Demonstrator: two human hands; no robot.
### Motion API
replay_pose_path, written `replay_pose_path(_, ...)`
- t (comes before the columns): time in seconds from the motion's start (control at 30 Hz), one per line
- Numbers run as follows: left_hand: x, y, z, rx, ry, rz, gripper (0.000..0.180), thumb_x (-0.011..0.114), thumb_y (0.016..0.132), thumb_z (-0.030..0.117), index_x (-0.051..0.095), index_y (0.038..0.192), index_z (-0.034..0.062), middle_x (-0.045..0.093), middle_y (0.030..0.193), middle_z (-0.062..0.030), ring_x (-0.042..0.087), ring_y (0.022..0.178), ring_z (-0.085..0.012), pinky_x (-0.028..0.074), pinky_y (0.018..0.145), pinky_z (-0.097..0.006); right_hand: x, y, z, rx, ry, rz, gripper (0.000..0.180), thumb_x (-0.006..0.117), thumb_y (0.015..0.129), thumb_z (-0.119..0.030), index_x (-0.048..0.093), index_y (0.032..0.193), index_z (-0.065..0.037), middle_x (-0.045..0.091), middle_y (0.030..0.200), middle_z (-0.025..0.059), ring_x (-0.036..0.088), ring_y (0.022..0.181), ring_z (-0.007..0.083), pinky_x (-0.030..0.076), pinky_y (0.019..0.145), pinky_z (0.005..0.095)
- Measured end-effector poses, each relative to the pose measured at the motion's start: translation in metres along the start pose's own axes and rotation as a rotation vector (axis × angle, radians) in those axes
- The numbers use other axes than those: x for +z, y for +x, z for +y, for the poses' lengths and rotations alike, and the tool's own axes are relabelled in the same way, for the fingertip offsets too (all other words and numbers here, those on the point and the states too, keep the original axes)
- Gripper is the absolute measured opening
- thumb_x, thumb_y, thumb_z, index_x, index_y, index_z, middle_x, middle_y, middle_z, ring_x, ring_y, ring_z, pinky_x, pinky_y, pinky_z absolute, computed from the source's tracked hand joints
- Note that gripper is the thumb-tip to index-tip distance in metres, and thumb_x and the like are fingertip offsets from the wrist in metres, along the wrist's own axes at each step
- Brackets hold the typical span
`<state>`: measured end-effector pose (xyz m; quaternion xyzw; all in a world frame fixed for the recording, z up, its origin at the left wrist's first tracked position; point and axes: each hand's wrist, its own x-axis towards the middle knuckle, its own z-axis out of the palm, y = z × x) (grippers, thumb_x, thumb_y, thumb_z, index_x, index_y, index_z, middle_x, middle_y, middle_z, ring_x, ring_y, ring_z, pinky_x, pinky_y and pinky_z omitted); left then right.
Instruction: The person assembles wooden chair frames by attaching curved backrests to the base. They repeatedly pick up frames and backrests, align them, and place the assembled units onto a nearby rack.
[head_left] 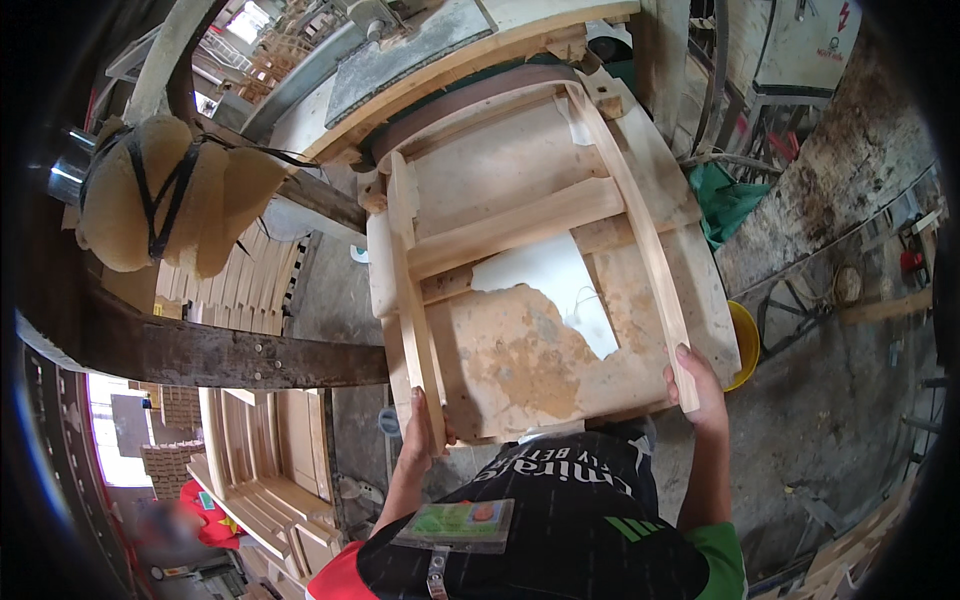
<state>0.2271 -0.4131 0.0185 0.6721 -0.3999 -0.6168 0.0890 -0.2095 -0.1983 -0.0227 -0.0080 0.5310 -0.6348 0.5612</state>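
Note:
A pale wooden chair frame (515,228), with two long side rails, a middle crossbar and a curved far rail, extends away from me over a worn wooden work board (500,385). My left hand (420,430) is closed around the near end of its left rail. The near end of the right rail is gripped by my right hand (703,388). At the far side, the curved rail lies along a brown band (450,112) that looks like a sanding belt; whether they touch I cannot tell. Beneath the frame, a torn white sheet (550,280) lies on the board.
A dark beam (230,350) and a strapped yellowish foam bundle (160,200) stand close at left. Stacked wooden parts (295,470) sit lower left, near a person in red (207,515). Right of the board are a yellow bucket (743,345) and green cloth (725,203).

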Motion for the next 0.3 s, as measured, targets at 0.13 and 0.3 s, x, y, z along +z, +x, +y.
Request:
replay_pose_path(0.13,-0.0005,-0.0012,-0.0014,0.014,-0.007,0.006,0.098,0.029,0.084,0.097,0.056,0.099,0.0034,0.060,0.067,-0.0083,0.063,0.056,-0.0201,0.045,0.042,-0.031,0.0001,-0.0006,-0.0013,0.015,0.012,0.007,0.044,0.067,0.098,-0.043,0.059,0.118,-0.005,0.059,0.072,0.0026,0.054,0.050,0.0101,0.041,0.042,0.0249)
replay_pose_path(0.3,0.0001,0.0045,0.0067,0.031,-0.003,-0.009,0.098,0.027,0.086,0.096,0.055,0.098,0.0026,0.058,0.065,-0.0086,0.062,0.054,-0.0205,0.044,0.041,-0.032,-0.0026,0.0014,0.0004,0.020,-0.029,0.043,0.042,0.067,0.097,-0.045,0.059,0.117,-0.009,0.060,0.072,0.0029,0.054,0.047,0.0108,0.041,0.039,0.0254)
